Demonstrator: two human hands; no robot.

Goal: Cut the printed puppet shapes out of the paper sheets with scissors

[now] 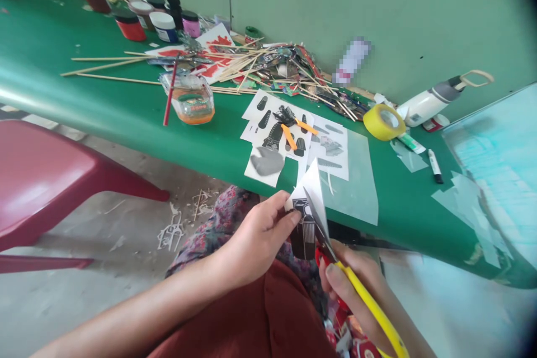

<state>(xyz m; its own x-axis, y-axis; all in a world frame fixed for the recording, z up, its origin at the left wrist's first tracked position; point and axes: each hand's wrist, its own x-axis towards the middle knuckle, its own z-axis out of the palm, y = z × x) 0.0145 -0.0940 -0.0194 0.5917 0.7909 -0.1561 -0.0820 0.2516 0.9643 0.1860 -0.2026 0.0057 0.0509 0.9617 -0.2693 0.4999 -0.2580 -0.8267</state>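
My left hand (262, 235) pinches a piece of white paper (314, 184) printed with a dark patterned shape, holding it above my lap near the table's edge. My right hand (356, 277) grips a pair of scissors (369, 305) with yellow and red handles. The scissor blades are parted, with the paper between them along the right side of the dark print. Just beyond, on the table, lie printed sheets (255, 128) with dark shapes, some cut-out pieces, and a small tool with orange handles (289, 137).
On the green table (138, 106) stand paint jars (130, 27), a clear container (193, 102) with orange contents, and a heap of sticks and scraps (285, 61). Yellow tape (384, 122) and a white bottle (432, 102) are at the right. A red chair (54, 179) stands left; paper scraps litter the floor.
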